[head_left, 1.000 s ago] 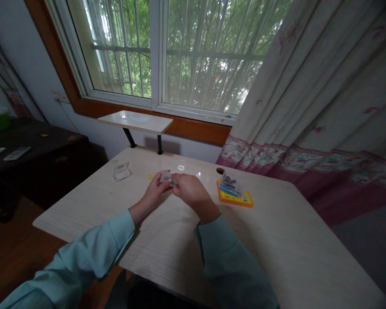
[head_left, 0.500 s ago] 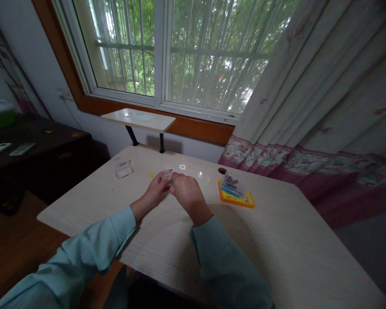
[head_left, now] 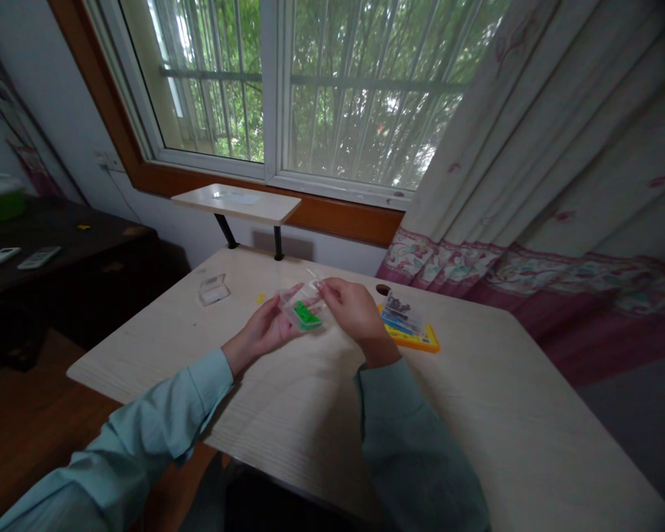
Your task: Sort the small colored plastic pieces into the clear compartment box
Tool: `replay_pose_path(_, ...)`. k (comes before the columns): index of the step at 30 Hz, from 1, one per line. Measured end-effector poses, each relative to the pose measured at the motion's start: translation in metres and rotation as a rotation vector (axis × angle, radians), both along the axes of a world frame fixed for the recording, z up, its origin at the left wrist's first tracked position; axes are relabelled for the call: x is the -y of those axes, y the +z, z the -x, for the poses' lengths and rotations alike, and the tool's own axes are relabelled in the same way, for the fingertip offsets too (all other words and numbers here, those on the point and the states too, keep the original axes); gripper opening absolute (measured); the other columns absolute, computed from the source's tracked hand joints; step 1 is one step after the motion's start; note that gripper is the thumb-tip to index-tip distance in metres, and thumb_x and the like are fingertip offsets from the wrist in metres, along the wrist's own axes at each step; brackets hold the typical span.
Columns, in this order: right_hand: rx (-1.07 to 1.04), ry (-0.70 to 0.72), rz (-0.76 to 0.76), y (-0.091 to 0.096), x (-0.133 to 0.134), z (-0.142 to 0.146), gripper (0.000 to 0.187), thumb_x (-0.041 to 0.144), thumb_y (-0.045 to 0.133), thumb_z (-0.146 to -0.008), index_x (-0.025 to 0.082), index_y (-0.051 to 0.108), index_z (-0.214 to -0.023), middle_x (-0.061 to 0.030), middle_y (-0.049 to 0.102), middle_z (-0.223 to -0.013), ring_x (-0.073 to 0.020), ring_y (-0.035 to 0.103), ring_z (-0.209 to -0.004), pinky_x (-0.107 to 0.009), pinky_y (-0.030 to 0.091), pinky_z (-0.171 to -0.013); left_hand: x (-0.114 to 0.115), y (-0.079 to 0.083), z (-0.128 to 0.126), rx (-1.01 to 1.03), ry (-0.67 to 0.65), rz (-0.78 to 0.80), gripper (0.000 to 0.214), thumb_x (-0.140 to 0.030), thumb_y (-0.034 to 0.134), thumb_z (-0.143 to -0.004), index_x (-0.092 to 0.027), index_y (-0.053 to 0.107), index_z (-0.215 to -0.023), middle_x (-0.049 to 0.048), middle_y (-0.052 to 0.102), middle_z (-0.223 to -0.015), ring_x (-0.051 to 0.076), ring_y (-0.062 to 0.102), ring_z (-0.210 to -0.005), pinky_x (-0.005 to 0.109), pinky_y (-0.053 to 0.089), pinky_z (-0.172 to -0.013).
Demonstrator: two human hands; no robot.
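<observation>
Head view: left hand [head_left: 266,326], fingers part-curled, holds clear case [head_left: 293,312] of green pieces [head_left: 307,315] above desk [head_left: 288,399]; right hand [head_left: 352,307], fingertips nearly together, pinches its far right edge; yellow pieces [head_left: 261,298] lie left, orange box [head_left: 421,341] right

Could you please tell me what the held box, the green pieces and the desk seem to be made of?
Box: probably clear plastic, faintly shiny, since it is see-through.
Green pieces: likely plastic, from their bright, even colour; too small to judge finish.
Desk: apparently wood or laminate, smooth, with fine grain lines.
</observation>
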State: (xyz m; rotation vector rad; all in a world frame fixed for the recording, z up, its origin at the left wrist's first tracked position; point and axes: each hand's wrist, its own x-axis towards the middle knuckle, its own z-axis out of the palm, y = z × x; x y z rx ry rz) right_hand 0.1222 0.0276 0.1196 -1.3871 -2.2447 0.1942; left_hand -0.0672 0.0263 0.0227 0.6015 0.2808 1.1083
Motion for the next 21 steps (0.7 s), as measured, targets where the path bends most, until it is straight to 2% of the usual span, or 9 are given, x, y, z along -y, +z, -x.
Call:
replay_pose_path(5, -0.08, -0.161, -0.008, -0.001, 0.002, 0.006, 0.038, 0.041, 0.039, -0.098, 0.02, 0.069, -0.087, -0.0062, 0.072, -0.086, -0.0178, 0.064, -0.081, -0.024, 0.039, -0.066, -0.006, 0.001, 0.0, 0.017, 0.089, 0.106, 0.057, -0.052, 0.04, -0.095, -0.018, 0.04, -0.14, 0.0134, 0.062, -0.126, 0.024, 0.062, -0.113, 0.042, 0.046, -0.1)
replay_pose_path(9, -0.273, -0.151, 0.082, -0.013, -0.002, 0.019, 0.03, 0.035, 0.042, -0.096, 0.021, 0.067, -0.107, -0.0062, 0.072, -0.095, -0.0175, 0.066, -0.086, -0.024, 0.045, -0.072, -0.015, -0.002, 0.006, 0.037, 0.136, 0.16, 0.061, -0.054, 0.033, -0.097, -0.013, 0.041, -0.141, 0.0142, 0.066, -0.118, 0.021, 0.067, -0.102, 0.034, 0.052, -0.091)
replay_pose_path(13, -0.388, -0.064, 0.251, -0.025, -0.008, 0.026, 0.036, 0.026, 0.045, -0.093, 0.017, 0.058, -0.126, -0.0074, 0.072, -0.099, -0.0155, 0.068, -0.086, -0.024, 0.049, -0.075, -0.02, -0.007, 0.013, 0.041, 0.178, 0.193, 0.055, -0.045, 0.03, -0.099, -0.011, 0.04, -0.142, 0.0153, 0.067, -0.116, 0.02, 0.068, -0.099, 0.031, 0.053, -0.088)
replay_pose_path(16, -0.331, -0.035, 0.332, -0.024, -0.008, 0.025, 0.038, 0.022, 0.046, -0.091, 0.013, 0.056, -0.127, -0.0099, 0.072, -0.103, -0.0153, 0.068, -0.087, -0.024, 0.05, -0.077, -0.02, -0.013, 0.011, 0.032, 0.15, 0.258, 0.054, -0.042, 0.028, -0.1, -0.011, 0.038, -0.143, 0.0174, 0.065, -0.117, 0.021, 0.068, -0.099, 0.033, 0.054, -0.087)
replay_pose_path(18, -0.199, -0.076, 0.302, -0.021, -0.005, 0.023, 0.035, 0.022, 0.047, -0.09, 0.013, 0.059, -0.122, -0.0115, 0.071, -0.105, -0.0179, 0.067, -0.091, -0.026, 0.049, -0.08, -0.018, -0.016, 0.006, 0.009, 0.118, 0.322, 0.056, -0.044, 0.026, -0.1, -0.01, 0.038, -0.142, 0.0197, 0.065, -0.117, 0.024, 0.068, -0.099, 0.037, 0.055, -0.085)
replay_pose_path(21, 0.001, -0.197, 0.228, -0.015, 0.0, 0.022, 0.031, 0.021, 0.045, -0.089, 0.013, 0.062, -0.114, -0.0139, 0.071, -0.103, -0.0227, 0.067, -0.095, -0.03, 0.049, -0.083, -0.009, -0.015, -0.004, 0.003, 0.055, 0.354, 0.066, -0.058, 0.026, -0.095, -0.011, 0.041, -0.138, 0.0223, 0.063, -0.119, 0.031, 0.066, -0.102, 0.05, 0.053, -0.088)
